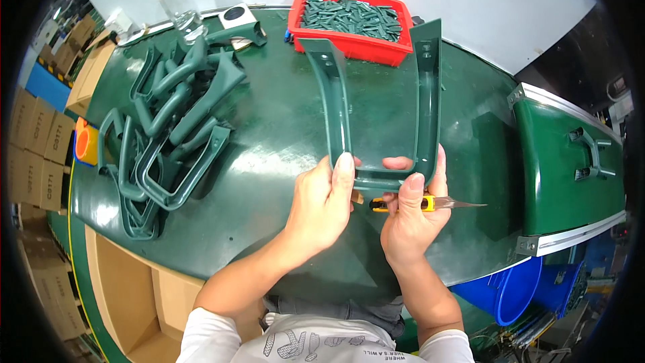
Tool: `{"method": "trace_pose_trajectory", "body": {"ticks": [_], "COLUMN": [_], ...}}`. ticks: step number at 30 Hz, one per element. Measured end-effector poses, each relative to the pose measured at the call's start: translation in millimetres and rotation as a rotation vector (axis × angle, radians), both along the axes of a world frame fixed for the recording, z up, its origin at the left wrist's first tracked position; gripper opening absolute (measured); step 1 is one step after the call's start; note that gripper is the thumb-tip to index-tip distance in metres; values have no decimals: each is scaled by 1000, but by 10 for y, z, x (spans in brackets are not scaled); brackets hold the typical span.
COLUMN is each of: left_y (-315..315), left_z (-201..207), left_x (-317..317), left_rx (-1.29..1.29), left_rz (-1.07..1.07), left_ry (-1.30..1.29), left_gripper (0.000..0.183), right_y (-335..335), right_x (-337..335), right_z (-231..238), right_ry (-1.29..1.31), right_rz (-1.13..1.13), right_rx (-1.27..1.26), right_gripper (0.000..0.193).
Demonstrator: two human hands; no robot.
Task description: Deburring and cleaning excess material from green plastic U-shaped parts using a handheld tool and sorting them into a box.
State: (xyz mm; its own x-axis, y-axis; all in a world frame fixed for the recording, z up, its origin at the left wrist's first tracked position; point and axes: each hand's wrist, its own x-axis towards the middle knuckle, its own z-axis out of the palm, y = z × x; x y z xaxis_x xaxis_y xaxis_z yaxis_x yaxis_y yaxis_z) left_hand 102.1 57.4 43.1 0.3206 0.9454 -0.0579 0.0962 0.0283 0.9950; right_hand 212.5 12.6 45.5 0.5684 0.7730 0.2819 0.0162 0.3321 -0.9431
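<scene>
Green U-shaped piece [379, 178] in both hands, over the near-middle of the green table [259, 128].
Left hand [319, 198] partly curled, pinching the piece's near left corner, thumb on top; right hand [415, 218] closed about the near right corner, thumb against the crossbar, and also gripping a yellow-and-black knife [428, 203] (blade bare, pointing right, clear of the piece). Crossbar lies between the hands; both legs reach away to the far side, toward a red bin [349, 44] of small green slivers [349, 19]. Heap of similar green pieces [164, 117] at left, well apart from the left hand; raised green panel [557, 181] at right.
</scene>
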Motion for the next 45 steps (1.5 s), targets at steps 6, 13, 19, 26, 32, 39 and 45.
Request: {"method": "trace_pose_trajectory", "body": {"ticks": [6, 13, 19, 26, 32, 39, 45], "left_y": [-177, 46, 235, -275, -572, -107, -7], "left_z": [-91, -137, 384, 599, 346, 286, 277], "left_x": [37, -61, 22, -120, 109, 44, 120], "left_rx": [162, 332, 150, 541, 97, -24, 2], "left_rz": [72, 216, 396, 173, -174, 238, 386], "left_ry": [88, -259, -593, -563, -724, -693, -591], "left_gripper": [57, 25, 29, 82, 102, 33, 24], "right_y": [-80, -111, -299, -648, -401, -359, -275], "right_x": [90, 390, 187, 80, -26, 156, 276], "right_z": [-21, -10, 122, 523, 347, -36, -165], "right_ry": [28, 483, 540, 920, 858, 267, -337], "right_rz": [-55, 72, 186, 309, -7, 197, 122], "right_rx": [-31, -89, -127, -189, -102, -203, -118], "right_gripper": [56, 33, 31, 44, 39, 45, 45]}}
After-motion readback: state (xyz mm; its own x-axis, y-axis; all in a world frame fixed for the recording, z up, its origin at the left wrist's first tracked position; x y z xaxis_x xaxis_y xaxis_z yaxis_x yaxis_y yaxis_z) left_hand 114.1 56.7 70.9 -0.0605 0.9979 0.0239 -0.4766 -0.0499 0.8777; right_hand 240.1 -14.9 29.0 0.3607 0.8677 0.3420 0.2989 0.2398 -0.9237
